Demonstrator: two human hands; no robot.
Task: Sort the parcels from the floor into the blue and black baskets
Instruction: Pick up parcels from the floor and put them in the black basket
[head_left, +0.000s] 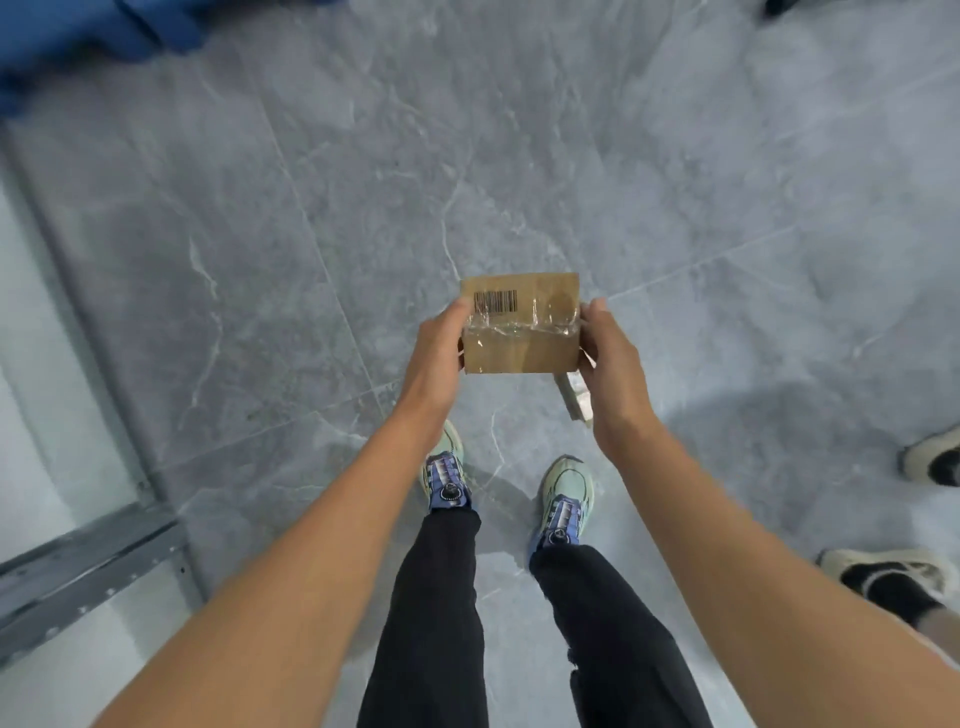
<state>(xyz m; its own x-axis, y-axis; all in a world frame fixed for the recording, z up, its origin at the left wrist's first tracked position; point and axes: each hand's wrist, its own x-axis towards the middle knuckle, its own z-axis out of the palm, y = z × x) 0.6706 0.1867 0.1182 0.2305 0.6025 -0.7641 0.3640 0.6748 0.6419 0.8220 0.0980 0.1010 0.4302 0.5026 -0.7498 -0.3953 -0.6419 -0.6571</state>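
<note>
Between my 2 hands, lifted clear of the floor (311, 234), sits 1 small brown cardboard parcel (519, 353). Its top faces the camera, with a barcode label (495, 301) at the upper left and a band of crinkled clear tape (524, 327) across the middle. My left hand (439, 345) has its grip on the parcel's left end, thumb on top and fingers wrapped round the edge; my right hand (610, 358) does the same at the right end, so each grip is closed onto the box and holds nothing else. Just below the right hand a small pale object (575, 402) lies on the grey veined tiles; it may be another parcel, but it is half hidden and I cannot tell. My own 2 shoes (445, 478) stand beneath the parcel, another person's shoes (930, 460) show at the right edge, and a metal frame (78, 566) runs along the left. A blurred blue mass (78, 41) at the top left could be the blue basket; no black basket is in view. I judge this parcel picked up but not yet dropped in a basket; how many are sorted or left I cannot see.
</note>
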